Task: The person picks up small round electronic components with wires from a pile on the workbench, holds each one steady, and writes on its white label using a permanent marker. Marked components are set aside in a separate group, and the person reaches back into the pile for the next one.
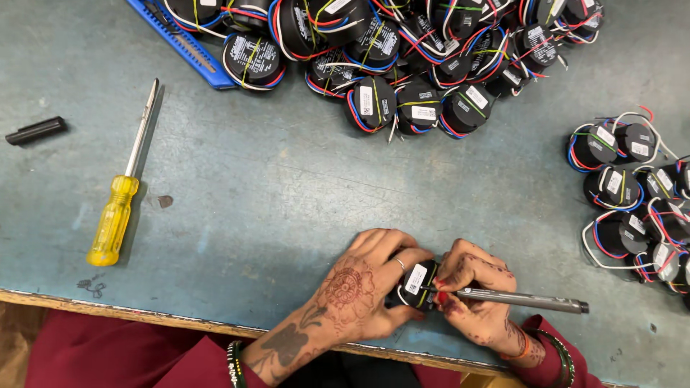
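My left hand [356,291] grips a small round black coil [417,282] with a white label, near the table's front edge. My right hand [478,298] holds a grey pen [525,300] with its tip on the coil's label. Both hands carry dark henna patterns, and a ring sits on a left finger. Part of the coil is hidden under my fingers.
A big heap of black coils [402,57] with coloured wires lies at the back; a smaller group [632,194] is at the right. A yellow-handled screwdriver [118,208] lies left, a black stick [36,130] farther left, a blue utility knife [183,44] at the back. The wooden table edge [144,314] runs along the front.
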### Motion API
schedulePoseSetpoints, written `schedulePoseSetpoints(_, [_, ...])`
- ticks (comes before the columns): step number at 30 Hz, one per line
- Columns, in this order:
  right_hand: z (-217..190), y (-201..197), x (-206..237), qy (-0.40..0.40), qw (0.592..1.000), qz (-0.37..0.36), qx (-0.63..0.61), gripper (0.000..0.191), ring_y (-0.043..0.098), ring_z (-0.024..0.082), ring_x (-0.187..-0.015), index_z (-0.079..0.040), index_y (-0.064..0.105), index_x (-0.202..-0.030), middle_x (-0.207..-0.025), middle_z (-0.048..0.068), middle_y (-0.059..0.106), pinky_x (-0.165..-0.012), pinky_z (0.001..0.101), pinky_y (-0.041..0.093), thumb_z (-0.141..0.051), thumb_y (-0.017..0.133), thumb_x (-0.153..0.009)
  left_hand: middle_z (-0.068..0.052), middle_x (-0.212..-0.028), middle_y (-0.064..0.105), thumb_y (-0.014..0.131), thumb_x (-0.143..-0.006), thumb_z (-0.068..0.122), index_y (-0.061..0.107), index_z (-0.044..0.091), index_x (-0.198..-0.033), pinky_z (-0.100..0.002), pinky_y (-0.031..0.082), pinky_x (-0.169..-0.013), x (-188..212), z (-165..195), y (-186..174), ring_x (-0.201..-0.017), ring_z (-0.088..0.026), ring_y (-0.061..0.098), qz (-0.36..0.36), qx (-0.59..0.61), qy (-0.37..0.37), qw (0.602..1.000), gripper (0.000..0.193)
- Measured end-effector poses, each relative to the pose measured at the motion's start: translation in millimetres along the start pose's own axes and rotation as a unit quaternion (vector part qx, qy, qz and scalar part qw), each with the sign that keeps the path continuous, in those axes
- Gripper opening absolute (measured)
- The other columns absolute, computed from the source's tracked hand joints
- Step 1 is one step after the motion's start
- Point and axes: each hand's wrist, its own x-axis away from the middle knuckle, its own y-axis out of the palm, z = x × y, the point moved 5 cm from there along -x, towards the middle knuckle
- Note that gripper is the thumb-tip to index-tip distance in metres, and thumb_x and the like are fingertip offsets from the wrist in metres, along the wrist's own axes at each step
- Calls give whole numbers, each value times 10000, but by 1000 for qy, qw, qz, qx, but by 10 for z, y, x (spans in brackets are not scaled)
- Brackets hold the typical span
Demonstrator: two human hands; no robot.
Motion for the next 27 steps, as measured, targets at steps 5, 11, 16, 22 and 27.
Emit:
schedulePoseSetpoints(5, [-75,51,11,-5,999,-23,41,125,620,165,-690,-47,608,-761,-792,75,627,-637,291,505,-37,701,-678,-91,-1158,591,918,-580,271,631,95,-1180,-453,457,-1009,-6,-57,49,-1155,-330,580,-8,12,-40,999,688])
schedulePoseSetpoints(11, [-98,95,6,-2,995,-43,92,142,629,156,-671,-57,634,-759,-776,62,633,-620,275,505,-79,761,-698,-82,-1150,587,898,-649,249,630,93,-1189,-449,459,-1025,11,-79,69,-1149,-308,592,8,4,-20,1000,622])
schedulePoseSetpoints(16, [-113,106,-15,0,995,-49,84,149,639,160,-697,-56,633,-780,-803,65,647,-654,285,524,-83,768,-723,-79,-1123,585,882,-641,253,630,87,-1181,-446,453,-1024,12,-81,79,-1124,-297,597,9,11,-23,1000,618])
schedulePoseSetpoints(22, [-132,118,-29,-8,995,-45,94,150,635,159,-696,-47,635,-783,-799,70,647,-659,286,524,-84,763,-712,-80,-1117,579,882,-652,259,627,88,-1164,-441,450,-1023,16,-83,66,-1117,-294,596,16,12,-16,1000,597])
schedulePoseSetpoints(27, [-128,129,-22,-9,995,-43,93,142,631,158,-694,-45,638,-781,-795,71,645,-667,289,529,-78,766,-727,-83,-1103,573,885,-651,261,625,87,-1152,-442,451,-1006,17,-90,74,-1097,-298,593,15,9,-17,1000,590])
